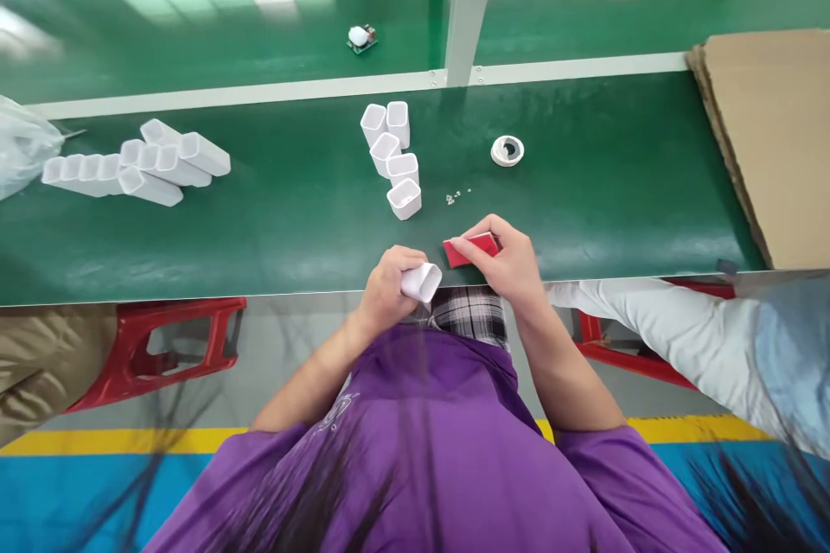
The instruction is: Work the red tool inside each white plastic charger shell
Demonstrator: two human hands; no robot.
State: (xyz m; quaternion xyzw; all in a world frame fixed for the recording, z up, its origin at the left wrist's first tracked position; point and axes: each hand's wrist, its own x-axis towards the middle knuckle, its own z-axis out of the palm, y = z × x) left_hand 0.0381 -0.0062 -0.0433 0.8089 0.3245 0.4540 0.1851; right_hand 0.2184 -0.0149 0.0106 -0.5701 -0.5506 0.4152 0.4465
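Note:
My left hand point(389, 287) is wrapped round a white plastic sleeve point(418, 282), a hollow squarish tube, at the table's front edge. Its opening faces right. Between thumb and fingers, my right hand point(514, 266) pinches a flat red rectangular piece point(472, 250) with a pale edge. A small gap separates the red piece from the sleeve. Beyond my hands, several like white sleeves point(405, 200) stand upright in a staggered row with their openings up. Tiny pale bits point(450, 199) lie scattered to the right of that row.
More white sleeves point(150, 187) lie on their sides at left, near a clear plastic bag point(22, 147). A white ring-shaped roll point(507, 151) and stacked cardboard point(771, 147) are at right. A small circuit board point(361, 38) sits beyond the metal rail. People sit on both sides.

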